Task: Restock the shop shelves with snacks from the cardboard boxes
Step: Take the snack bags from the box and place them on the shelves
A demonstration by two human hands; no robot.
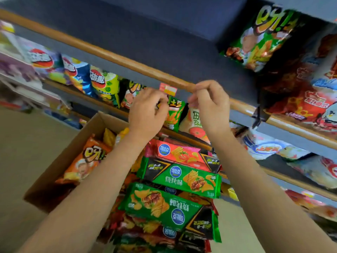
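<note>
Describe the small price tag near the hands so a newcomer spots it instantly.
Follow the wooden shelf edge that runs diagonally across the view to the spot between the left hand and right hand. The price tag sits there: a small pink and yellow label, the only tag on that edge.

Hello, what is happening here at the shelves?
A person is restocking snack shelves. Both hands are raised to the shelf edge: the left hand has curled fingers near a green snack bag, and the right hand is curled near a pale bag. Whether either really grips a bag is unclear. Below the arms, an open cardboard box is still full of snack packs, among them long green packs.
</note>
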